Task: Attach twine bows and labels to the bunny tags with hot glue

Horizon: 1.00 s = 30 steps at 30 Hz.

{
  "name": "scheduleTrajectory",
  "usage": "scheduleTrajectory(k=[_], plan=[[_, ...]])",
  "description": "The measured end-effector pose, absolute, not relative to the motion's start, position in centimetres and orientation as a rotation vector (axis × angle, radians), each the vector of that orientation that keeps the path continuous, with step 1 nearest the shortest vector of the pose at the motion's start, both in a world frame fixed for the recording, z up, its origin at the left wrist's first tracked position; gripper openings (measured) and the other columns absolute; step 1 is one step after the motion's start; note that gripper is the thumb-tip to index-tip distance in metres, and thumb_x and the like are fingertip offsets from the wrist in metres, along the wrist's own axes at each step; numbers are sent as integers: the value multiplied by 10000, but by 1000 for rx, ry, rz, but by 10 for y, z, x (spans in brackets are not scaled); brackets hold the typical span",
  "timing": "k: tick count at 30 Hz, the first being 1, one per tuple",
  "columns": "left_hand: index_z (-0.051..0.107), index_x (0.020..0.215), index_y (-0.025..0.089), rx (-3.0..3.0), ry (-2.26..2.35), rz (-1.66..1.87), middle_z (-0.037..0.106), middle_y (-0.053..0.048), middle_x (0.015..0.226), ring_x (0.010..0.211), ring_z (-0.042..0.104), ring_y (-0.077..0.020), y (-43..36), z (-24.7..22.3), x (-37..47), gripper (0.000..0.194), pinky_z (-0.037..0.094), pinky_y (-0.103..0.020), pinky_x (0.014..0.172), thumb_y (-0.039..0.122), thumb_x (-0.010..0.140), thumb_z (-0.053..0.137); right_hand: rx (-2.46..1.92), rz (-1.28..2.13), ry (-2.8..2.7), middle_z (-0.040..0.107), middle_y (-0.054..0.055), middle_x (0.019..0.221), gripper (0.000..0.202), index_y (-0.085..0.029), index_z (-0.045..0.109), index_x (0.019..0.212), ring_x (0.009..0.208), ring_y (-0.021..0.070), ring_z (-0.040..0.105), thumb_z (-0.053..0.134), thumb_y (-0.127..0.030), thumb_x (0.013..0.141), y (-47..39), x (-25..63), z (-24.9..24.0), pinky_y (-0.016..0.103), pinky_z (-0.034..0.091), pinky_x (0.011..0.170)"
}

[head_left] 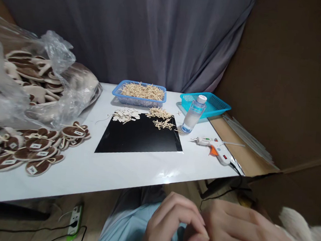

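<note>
My left hand [174, 223] is at the bottom edge in front of my body, fingers curled, with thumb and fingertips pinched together against my right hand. Close beside it, my right hand [240, 232] shows its back and bent fingers, large and blurred. What lies between the two hands is hidden. A fluffy whitish thing [294, 222] shows just beyond my right hand at the lower right; I cannot tell whether the hand holds it. On the table, a black mat [139, 135] bears small white tags [125, 114] and cream cord bows [162, 124].
A white glue gun [216, 146] lies at the table's right, near a clear bottle [193, 116] and a turquoise basket [216, 106]. Behind the mat stands a blue basket [138, 102] of bows. Brown plush pieces [39, 143] lie left, by a plastic bag [79, 87]. A power strip [75, 218] is below.
</note>
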<state>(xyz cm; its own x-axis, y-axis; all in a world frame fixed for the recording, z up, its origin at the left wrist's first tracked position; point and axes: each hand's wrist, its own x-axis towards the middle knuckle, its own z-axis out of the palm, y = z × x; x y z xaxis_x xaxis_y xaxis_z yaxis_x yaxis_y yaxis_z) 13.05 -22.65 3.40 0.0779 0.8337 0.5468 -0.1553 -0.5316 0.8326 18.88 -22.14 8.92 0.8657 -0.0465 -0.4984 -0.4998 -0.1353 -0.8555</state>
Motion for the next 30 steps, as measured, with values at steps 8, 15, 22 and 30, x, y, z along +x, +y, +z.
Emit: scheduleTrajectory(k=[8, 15, 22, 30], plan=[[615, 727, 211, 1566, 712, 1549, 627, -38, 664, 602, 599, -148, -227, 35, 126, 238, 503, -238, 558, 372, 897, 578, -1922, 10, 404, 656, -4, 606, 679, -183, 590, 515, 1182, 289, 510, 113, -588, 780, -208, 165, 102, 322, 341, 507], [598, 750, 211, 1556, 758, 1544, 610, -17, 700, 625, 597, -132, -213, 35, 117, 167, 491, -228, 574, 293, 895, 583, -1917, 56, 625, 697, 18, 792, 689, -160, 629, 571, 1298, 316, 393, 114, -553, 803, -203, 187, 72, 335, 341, 527], [618, 780, 223, 1791, 685, 1421, 641, -17, 703, 668, 610, -159, -205, 41, 102, 84, 512, -280, 630, 222, 862, 638, -1850, 59, 737, 705, 1, 685, 557, -191, 618, 564, 1102, 287, 609, 361, -620, 807, -204, 188, 54, 317, 416, 527], [569, 804, 224, 1672, 1040, 1565, 575, -7, 783, 758, 576, -157, -178, 37, 83, 107, 475, -257, 687, 179, 897, 538, -1811, 121, 749, 728, 8, 872, 619, -141, 671, 549, 1249, 314, 447, 294, -556, 811, -195, 177, 86, 300, 359, 525]])
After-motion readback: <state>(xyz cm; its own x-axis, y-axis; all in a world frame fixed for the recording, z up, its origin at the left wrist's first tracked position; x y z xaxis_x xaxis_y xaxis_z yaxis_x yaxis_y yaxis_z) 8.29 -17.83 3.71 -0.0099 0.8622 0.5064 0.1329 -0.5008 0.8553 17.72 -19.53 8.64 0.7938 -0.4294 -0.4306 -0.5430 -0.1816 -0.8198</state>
